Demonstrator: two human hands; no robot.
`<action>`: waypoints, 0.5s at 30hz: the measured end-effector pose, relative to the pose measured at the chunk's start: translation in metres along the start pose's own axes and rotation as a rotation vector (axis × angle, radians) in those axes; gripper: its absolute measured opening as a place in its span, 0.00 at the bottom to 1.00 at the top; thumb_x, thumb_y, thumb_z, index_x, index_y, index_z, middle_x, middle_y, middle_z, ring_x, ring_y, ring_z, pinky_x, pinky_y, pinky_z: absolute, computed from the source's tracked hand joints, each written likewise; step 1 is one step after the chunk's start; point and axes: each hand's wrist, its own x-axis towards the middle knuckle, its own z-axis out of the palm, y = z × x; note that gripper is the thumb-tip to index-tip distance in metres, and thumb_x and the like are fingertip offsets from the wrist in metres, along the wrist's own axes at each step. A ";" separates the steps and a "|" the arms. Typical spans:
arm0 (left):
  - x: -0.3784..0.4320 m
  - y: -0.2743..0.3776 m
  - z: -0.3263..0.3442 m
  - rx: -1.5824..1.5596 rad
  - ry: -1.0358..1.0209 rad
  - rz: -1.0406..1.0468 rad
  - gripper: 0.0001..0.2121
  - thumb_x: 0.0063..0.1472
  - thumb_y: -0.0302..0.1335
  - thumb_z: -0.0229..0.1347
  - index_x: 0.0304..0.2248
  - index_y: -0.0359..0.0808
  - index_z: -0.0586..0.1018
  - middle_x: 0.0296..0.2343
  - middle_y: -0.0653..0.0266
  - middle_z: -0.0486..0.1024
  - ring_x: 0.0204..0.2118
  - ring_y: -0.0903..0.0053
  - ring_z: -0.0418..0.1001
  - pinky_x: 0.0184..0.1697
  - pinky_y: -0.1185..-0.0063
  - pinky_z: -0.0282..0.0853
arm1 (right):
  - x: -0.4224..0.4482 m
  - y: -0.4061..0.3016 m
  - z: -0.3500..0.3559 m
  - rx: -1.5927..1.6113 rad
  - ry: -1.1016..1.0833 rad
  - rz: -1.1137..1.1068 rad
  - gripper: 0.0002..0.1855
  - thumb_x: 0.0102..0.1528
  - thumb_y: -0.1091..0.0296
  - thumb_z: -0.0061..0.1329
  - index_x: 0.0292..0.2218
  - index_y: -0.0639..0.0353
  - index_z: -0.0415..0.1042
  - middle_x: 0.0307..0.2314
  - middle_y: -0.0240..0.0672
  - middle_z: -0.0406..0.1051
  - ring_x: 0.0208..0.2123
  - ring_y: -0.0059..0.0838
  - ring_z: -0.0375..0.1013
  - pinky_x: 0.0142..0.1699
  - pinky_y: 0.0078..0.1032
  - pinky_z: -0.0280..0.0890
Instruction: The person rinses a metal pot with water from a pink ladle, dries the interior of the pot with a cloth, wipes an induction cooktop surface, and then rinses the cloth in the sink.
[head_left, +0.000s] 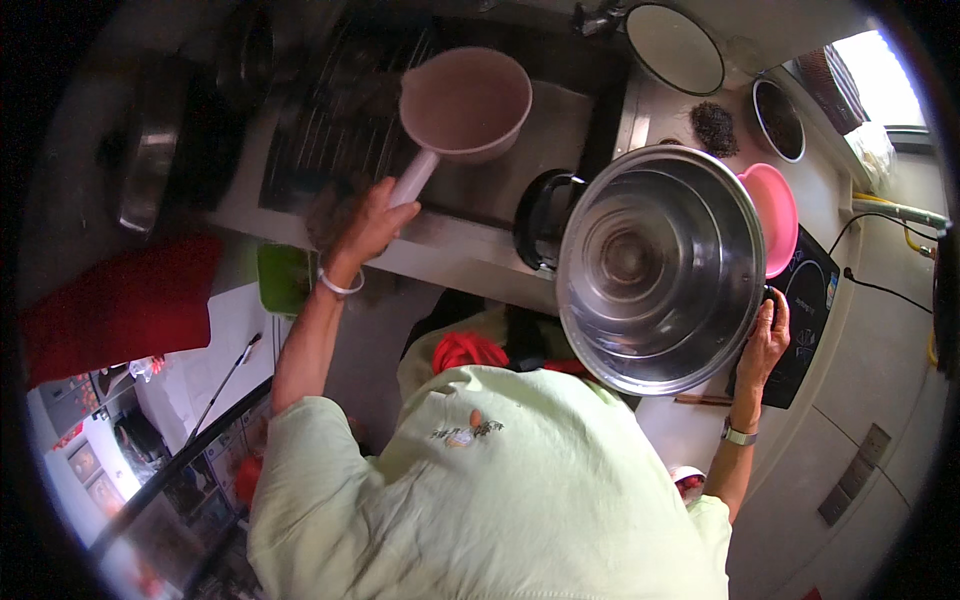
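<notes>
My left hand (375, 223) grips the handle of a pale pink plastic water ladle (466, 101), whose bowl is over the sink (551, 112). In my right hand (766, 337) is the side handle of a large stainless steel pot (660, 270), tilted so that its inside shows. A brownish round mark is on the pot's bottom. The pot's other black handle (534, 219) points towards the sink and no hand is on it. Behind the pot's right rim, a bright pink plastic bowl (774, 217) is partly hidden.
A black induction cooktop (810, 330) lies right of the pot. Beyond are a steel scouring pad (713, 129), a dark-rimmed pale basin (675, 49) and a round metal container (778, 120). A green bin (285, 280) stands below the counter's left edge. Black cables run along the right wall.
</notes>
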 end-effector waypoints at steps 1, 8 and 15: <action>0.015 0.000 0.006 0.014 -0.035 -0.026 0.12 0.48 0.32 0.54 0.26 0.30 0.68 0.17 0.63 0.67 0.16 0.81 0.65 0.18 0.81 0.60 | 0.002 -0.001 0.000 0.030 0.006 0.022 0.13 0.56 0.66 0.41 0.42 0.59 0.66 0.17 0.15 0.57 0.17 0.04 0.50 0.19 0.05 0.45; 0.107 -0.017 0.039 0.264 -0.238 -0.069 0.15 0.47 0.33 0.53 0.29 0.28 0.69 0.18 0.62 0.67 0.17 0.78 0.66 0.18 0.79 0.60 | -0.002 -0.018 0.009 0.041 0.049 0.079 0.13 0.57 0.67 0.40 0.43 0.58 0.65 0.18 0.18 0.59 0.17 0.06 0.52 0.21 0.05 0.47; 0.182 -0.076 0.059 0.289 -0.401 0.117 0.17 0.48 0.33 0.54 0.33 0.29 0.69 0.20 0.60 0.68 0.22 0.70 0.68 0.24 0.75 0.63 | 0.001 -0.021 0.011 0.058 0.089 0.159 0.12 0.57 0.66 0.40 0.43 0.57 0.66 0.17 0.17 0.58 0.16 0.05 0.50 0.19 0.05 0.44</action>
